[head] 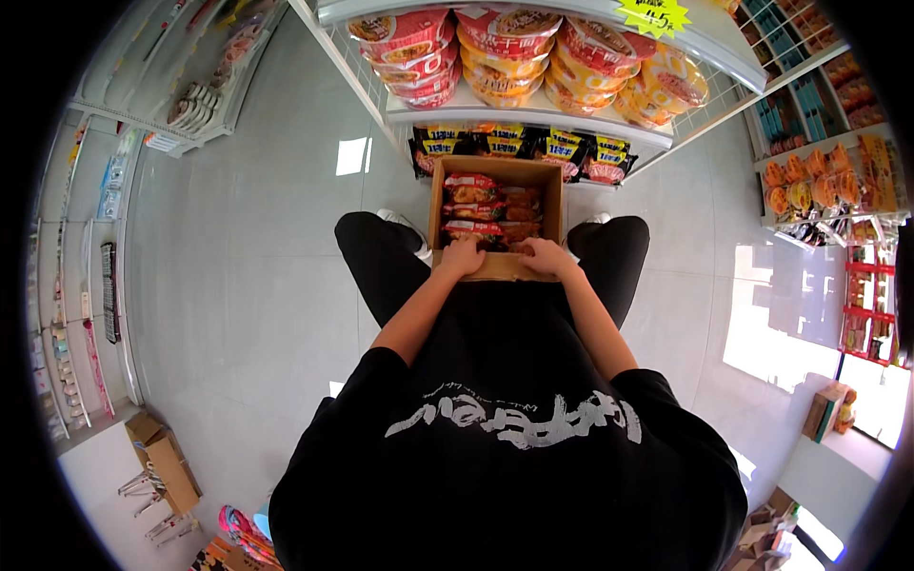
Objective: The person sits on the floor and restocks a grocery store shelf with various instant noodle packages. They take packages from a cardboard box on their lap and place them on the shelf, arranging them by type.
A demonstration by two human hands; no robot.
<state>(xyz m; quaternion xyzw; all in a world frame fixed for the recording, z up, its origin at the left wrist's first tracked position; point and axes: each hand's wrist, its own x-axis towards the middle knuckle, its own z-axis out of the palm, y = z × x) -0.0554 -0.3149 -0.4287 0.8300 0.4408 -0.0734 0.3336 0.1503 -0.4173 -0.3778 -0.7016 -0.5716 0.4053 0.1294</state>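
Observation:
An open cardboard box (555,214) stands on the floor between my spread legs. Inside it are red plastic-wrapped food packets (471,211) in a left row, with orange-brown packets (522,213) beside them. My left hand (464,255) reaches over the box's near side, its fingers at the nearest red packet. Across from it, my right hand (544,257) lies over the near right corner, its fingertips curled inside by the nearest orange-brown packet. Fingertips of both hands are partly hidden, so whether either grips a packet or just rests there is unclear.
Directly ahead is a white display rack (514,118) with stacked instant-noodle bowls (503,57) and black-and-yellow noodle packs (504,143) below. Shelving (153,86) lines the left side. Bowls on a stand (814,178) are at right. An opened carton (171,471) lies behind left.

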